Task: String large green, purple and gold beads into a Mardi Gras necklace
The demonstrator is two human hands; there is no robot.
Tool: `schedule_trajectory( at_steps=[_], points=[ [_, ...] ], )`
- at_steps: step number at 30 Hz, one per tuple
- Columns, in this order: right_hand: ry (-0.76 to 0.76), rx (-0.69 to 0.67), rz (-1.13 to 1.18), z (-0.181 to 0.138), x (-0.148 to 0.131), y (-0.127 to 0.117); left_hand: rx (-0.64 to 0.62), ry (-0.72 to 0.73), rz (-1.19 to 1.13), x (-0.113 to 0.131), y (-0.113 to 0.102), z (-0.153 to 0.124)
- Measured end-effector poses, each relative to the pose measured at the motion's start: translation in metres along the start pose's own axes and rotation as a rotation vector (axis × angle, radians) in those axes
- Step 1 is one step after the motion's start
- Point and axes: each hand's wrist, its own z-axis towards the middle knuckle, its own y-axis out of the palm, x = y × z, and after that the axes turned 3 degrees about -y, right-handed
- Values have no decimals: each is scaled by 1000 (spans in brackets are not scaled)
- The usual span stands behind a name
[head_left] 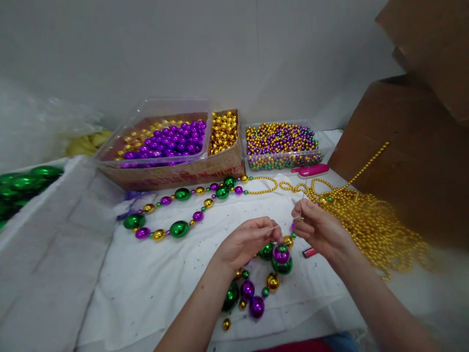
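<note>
My left hand (246, 240) is closed in a pinch just above a cluster of green, purple and gold beads (264, 281) strung on a thread. My right hand (318, 228) is also pinched, fingertips close to the left hand's, holding a thin thread or needle I can barely make out. Both hands hover over a white cloth (146, 278). A finished bead string (183, 208) of large green, purple and gold beads lies stretched across the cloth farther back.
A clear tray of purple and gold beads (164, 139) sits in a cardboard box beside a tub of small mixed beads (282, 143). A pile of gold bead chains (370, 225) lies right. Green beads (22, 188) far left, a pink tool (311, 170), brown cartons (414, 127).
</note>
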Motion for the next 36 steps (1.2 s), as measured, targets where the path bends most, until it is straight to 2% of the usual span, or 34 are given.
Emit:
schedule_trajectory(
  at_steps=[2, 4, 7, 9, 11, 13, 15, 17, 19, 20, 21, 22, 24, 26, 27, 29, 32, 34, 36],
  points=[
    [-10, -42, -107, -3, -8, -3, 6, 6, -55, -2, -3, -4],
    [-28, -74, -336, -6, -18, -7, 24, -32, -12, -4, -8, -8],
    [-101, -132, -755, -12, -30, -12, 62, -211, 290, -7, -15, -13],
    [-144, -189, -933, -16, -34, -16, 73, -321, 569, -5, -19, -17],
    [-130, -212, -945, -19, -32, -20, 84, -347, 817, -2, -22, -21],
    [-74, -188, -850, -20, -26, -24, 135, -300, 1025, 2, -25, -24],
    [-26, -167, -765, -21, -18, -26, 294, -245, 1234, 4, -26, -27],
    [-8, -173, -735, -23, -10, -24, 580, -160, 1371, 3, -27, -27],
    [-18, -187, -708, -25, -3, -20, 873, 6, 1287, 0, -25, -24],
    [-26, -188, -680, -26, 0, -18, 968, 107, 1126, -2, -25, -22],
    [-31, -185, -644, -27, 2, -16, 1002, 198, 904, -5, -24, -20],
    [-29, -178, -600, -28, 3, -14, 986, 258, 635, -8, -24, -18],
    [-8, -162, -501, -28, 4, -14, 856, 271, 154, -12, -23, -16],
    [16, -149, -415, -28, 1, -16, 699, 187, -80, -14, -23, -21],
    [23, -141, -392, -27, -2, -19, 637, 130, -77, -13, -24, -26],
    [10, -105, -387, -27, -9, -26, 572, 14, 153, -8, -27, -40],
    [-8, -37, -440, -28, -16, -36, 590, -151, 857, 6, -38, -65],
    [3, -23, -475, -30, -15, -39, 707, -190, 1282, 16, -48, -78],
    [10, -39, -507, -31, -12, -39, 885, -152, 1506, 23, -58, -86]
  ],
)
